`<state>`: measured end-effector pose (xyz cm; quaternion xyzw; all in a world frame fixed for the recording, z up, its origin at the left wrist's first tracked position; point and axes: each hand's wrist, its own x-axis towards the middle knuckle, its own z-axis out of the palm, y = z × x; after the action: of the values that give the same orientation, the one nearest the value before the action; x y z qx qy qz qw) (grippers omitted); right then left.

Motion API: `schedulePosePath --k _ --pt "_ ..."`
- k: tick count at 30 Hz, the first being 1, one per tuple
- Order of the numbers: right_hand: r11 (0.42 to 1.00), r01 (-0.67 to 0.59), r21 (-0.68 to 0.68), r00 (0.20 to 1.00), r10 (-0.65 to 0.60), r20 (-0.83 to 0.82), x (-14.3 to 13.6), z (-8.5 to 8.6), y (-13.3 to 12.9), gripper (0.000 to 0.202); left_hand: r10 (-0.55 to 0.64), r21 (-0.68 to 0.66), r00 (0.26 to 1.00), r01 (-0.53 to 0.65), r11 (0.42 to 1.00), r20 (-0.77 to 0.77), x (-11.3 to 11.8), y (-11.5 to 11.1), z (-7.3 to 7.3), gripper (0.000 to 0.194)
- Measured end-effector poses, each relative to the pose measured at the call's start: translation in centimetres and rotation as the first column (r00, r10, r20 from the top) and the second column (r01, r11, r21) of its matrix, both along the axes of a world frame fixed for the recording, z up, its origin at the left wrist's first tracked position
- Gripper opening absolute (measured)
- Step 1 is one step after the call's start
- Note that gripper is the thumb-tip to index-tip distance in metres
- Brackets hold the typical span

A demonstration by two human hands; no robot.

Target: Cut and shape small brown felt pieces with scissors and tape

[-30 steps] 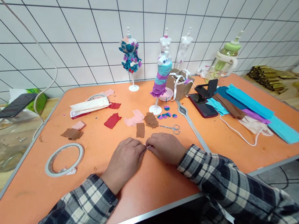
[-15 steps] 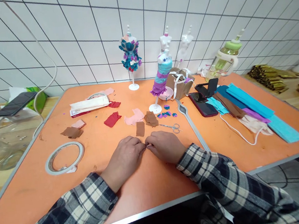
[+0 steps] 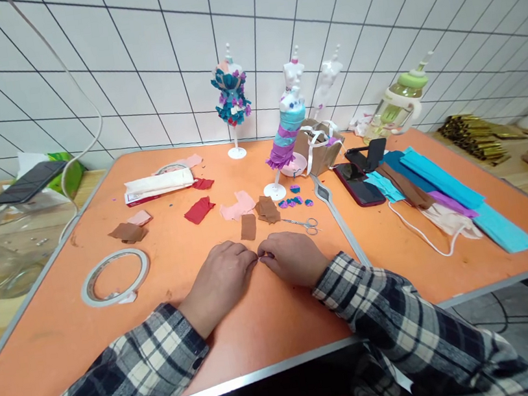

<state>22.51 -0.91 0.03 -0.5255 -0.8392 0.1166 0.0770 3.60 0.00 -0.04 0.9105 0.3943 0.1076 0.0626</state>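
Close to the front of the orange table, my left hand (image 3: 222,281) and my right hand (image 3: 293,258) meet fingertip to fingertip. Both are closed in a pinch; whatever lies between the fingers is too small and too hidden to name. Just beyond them lie a brown crepe paper piece (image 3: 248,227) and a small stack of brown pieces (image 3: 267,209). Small scissors (image 3: 307,224) rest beyond my right hand. Several purple and blue paper bits (image 3: 295,201) sit near a mini dress form (image 3: 286,129) wrapped in turquoise and purple.
A tape roll (image 3: 91,289) lies at left. Red paper (image 3: 200,211) and pink paper (image 3: 238,206) lie mid-table. Another decorated dress form (image 3: 230,94) stands at the back. A phone (image 3: 363,187), folded crepe strips (image 3: 442,176) and a bottle (image 3: 401,103) are at right.
The pinched fingertips have shifted very slightly, with the pale bit seen between them earlier now hidden. The things on the table have stayed in place.
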Motion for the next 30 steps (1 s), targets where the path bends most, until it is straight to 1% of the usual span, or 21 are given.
schedulePosePath --k 2,4,6,8,10,13,16,20,27,30 --pt "1.0 -0.008 -0.007 1.0 0.008 0.004 0.1 0.0 0.0 0.022 0.002 0.021 1.0 -0.002 1.0 -0.013 0.0 0.0 0.2 0.023" --pt "1.0 -0.02 -0.001 0.999 0.02 -0.04 0.2 0.0 0.3 0.022 0.008 0.042 0.999 -0.006 0.999 -0.035 -0.1 0.1 0.4 0.022" --pt "0.999 -0.023 0.039 0.994 0.027 -0.108 0.2 -0.1 0.8 0.023 0.007 0.055 0.999 -0.004 0.998 -0.044 -0.3 0.2 0.5 0.021" --pt "0.995 -0.001 0.098 0.99 0.015 -0.141 0.1 -0.1 1.6 0.027 -0.003 0.054 1.0 0.004 0.999 -0.028 -0.5 0.3 0.5 0.021" --pt "0.992 0.011 0.125 0.994 0.002 -0.106 0.0 -0.1 2.4 0.03 -0.012 0.052 1.0 0.012 0.999 -0.009 -0.7 0.3 0.4 0.022" --pt "0.993 -0.012 0.113 0.999 0.016 -0.033 0.0 -0.1 2.9 0.029 -0.009 0.073 1.0 0.008 0.997 0.006 -0.8 0.3 0.2 0.023" --pt "0.993 -0.068 0.091 0.998 0.069 -0.004 0.3 -0.2 2.5 0.029 -0.002 0.093 0.999 -0.001 0.996 0.035 -0.8 0.2 0.0 0.022" --pt "0.988 -0.131 0.081 0.991 0.132 -0.006 0.7 -0.2 1.9 0.028 -0.004 0.04 1.0 0.002 0.999 0.029 -0.7 0.3 0.0 0.022" --pt "0.99 -0.081 0.12 0.982 0.099 -0.159 0.7 -0.2 1.3 0.028 0.003 0.023 1.0 -0.003 1.0 -0.002 -0.5 0.3 0.2 0.02" --pt "0.989 -0.126 0.083 0.982 0.136 -0.132 0.4 -0.2 1.1 0.027 -0.001 0.022 1.0 0.001 1.0 -0.003 -0.6 0.3 0.2 0.02"
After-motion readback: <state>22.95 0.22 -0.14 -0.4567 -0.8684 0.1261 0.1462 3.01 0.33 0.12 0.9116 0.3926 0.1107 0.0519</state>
